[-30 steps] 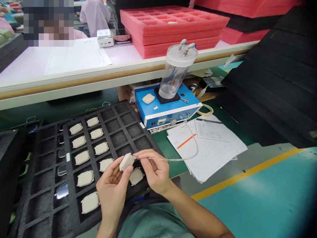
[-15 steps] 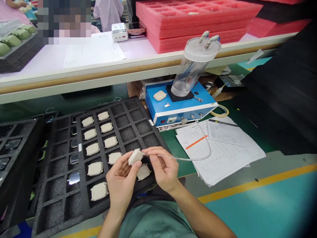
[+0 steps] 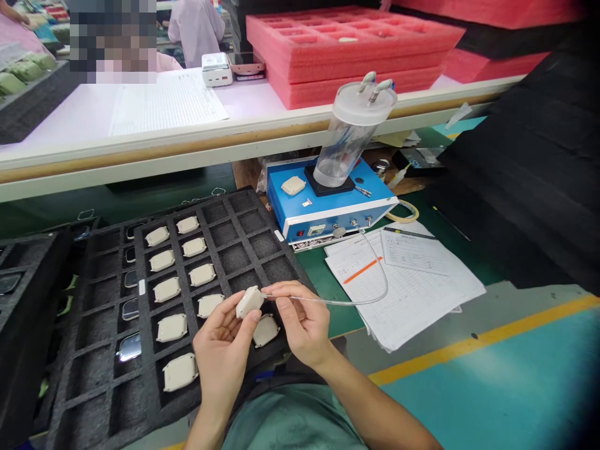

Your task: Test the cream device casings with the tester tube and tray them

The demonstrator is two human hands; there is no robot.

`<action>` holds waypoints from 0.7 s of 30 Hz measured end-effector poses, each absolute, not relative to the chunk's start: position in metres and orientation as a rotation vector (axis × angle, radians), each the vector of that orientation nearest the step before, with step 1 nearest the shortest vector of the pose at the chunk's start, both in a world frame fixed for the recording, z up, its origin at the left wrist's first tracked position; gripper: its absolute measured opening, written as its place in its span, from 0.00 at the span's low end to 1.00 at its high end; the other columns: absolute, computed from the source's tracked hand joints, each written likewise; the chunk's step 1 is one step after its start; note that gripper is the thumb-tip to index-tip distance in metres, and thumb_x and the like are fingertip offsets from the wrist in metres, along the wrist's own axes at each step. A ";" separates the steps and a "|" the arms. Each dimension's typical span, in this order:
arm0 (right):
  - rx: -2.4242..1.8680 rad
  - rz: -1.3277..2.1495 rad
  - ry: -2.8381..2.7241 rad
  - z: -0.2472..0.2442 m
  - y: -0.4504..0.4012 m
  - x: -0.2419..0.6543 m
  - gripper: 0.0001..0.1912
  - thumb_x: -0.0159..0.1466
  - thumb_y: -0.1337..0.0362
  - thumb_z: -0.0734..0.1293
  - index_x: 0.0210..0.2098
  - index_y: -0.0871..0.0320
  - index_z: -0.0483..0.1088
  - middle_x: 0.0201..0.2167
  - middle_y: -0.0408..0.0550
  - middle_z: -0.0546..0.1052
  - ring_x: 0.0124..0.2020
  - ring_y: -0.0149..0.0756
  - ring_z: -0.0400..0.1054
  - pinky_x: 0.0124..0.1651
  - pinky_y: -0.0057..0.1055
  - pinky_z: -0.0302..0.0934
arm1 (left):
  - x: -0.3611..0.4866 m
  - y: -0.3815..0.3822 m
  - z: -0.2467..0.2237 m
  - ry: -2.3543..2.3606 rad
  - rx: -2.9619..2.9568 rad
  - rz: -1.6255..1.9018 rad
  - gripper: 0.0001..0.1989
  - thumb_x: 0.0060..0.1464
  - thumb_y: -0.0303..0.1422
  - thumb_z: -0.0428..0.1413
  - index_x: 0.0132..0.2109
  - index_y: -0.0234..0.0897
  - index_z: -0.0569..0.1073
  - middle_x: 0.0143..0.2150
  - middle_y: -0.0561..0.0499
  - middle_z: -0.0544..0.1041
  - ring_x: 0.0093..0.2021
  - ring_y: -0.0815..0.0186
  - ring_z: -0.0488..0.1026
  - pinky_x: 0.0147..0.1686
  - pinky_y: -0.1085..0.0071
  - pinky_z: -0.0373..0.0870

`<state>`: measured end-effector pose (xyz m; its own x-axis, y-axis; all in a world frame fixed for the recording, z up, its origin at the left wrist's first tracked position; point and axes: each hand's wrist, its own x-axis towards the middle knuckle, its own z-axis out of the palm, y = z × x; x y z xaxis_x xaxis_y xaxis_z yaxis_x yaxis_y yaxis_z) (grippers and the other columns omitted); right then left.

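Between the thumb and fingers of my left hand (image 3: 225,331) is a cream watch case (image 3: 250,302), held tilted over the foam tray. My right hand (image 3: 302,319) pinches the end of a thin clear tube (image 3: 349,302) against the case's right edge; whether the tip enters the case cannot be made out. The tube loops back to the front of a blue machine (image 3: 335,215). Below my hands, a black foam tray (image 3: 150,381) carries several more cream cases in its pockets, one of them (image 3: 266,331) just under the held case.
A clear cylinder (image 3: 344,147) stands on the machine beside another cream case (image 3: 293,185). Papers (image 3: 407,287) with a pen lie to the right. A shelf edge (image 3: 187,147) crosses behind, bearing red foam trays (image 3: 347,62). A person sits beyond it.
The whole view has shifted slightly, moving most things left. Both hands keep the same hold on the watch case and tube, with hardly any movement between them.
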<state>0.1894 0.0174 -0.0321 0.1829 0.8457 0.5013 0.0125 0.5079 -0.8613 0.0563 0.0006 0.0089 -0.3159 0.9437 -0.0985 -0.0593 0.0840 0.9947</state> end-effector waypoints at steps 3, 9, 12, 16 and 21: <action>-0.872 0.697 -1.263 -0.032 0.018 0.189 0.09 0.72 0.68 0.64 0.45 0.53 0.76 0.42 0.51 0.83 0.44 0.40 0.79 0.47 0.39 0.76 | 0.057 0.002 0.010 1.458 0.930 1.389 0.20 0.45 0.37 0.74 0.45 0.36 0.83 0.44 0.43 0.87 0.42 0.57 0.86 0.45 0.71 0.83; -0.873 0.697 -1.257 -0.032 0.019 0.188 0.09 0.72 0.67 0.64 0.45 0.54 0.76 0.42 0.51 0.83 0.44 0.40 0.79 0.46 0.39 0.77 | 0.057 0.001 0.008 1.479 0.950 1.374 0.21 0.45 0.39 0.73 0.46 0.35 0.82 0.45 0.41 0.86 0.44 0.55 0.85 0.46 0.66 0.83; -0.862 0.694 -1.252 -0.033 0.017 0.188 0.09 0.72 0.68 0.64 0.45 0.54 0.76 0.42 0.52 0.83 0.44 0.41 0.79 0.47 0.40 0.76 | 0.055 0.001 0.008 1.490 1.031 1.357 0.19 0.48 0.40 0.71 0.45 0.35 0.81 0.44 0.42 0.86 0.43 0.55 0.85 0.46 0.64 0.83; -0.838 0.685 -1.117 -0.035 0.014 0.187 0.09 0.72 0.68 0.64 0.45 0.53 0.77 0.41 0.50 0.82 0.44 0.39 0.79 0.46 0.40 0.77 | 0.051 0.009 0.012 1.602 1.355 1.276 0.13 0.57 0.37 0.64 0.48 0.39 0.79 0.46 0.45 0.84 0.43 0.58 0.83 0.43 0.66 0.80; -0.885 0.730 -0.961 -0.037 0.011 0.185 0.07 0.72 0.65 0.66 0.43 0.55 0.77 0.39 0.49 0.82 0.39 0.37 0.80 0.42 0.37 0.80 | 0.060 0.019 0.014 1.902 1.985 0.847 0.08 0.63 0.28 0.56 0.47 0.41 0.78 0.43 0.45 0.83 0.46 0.53 0.78 0.47 0.57 0.75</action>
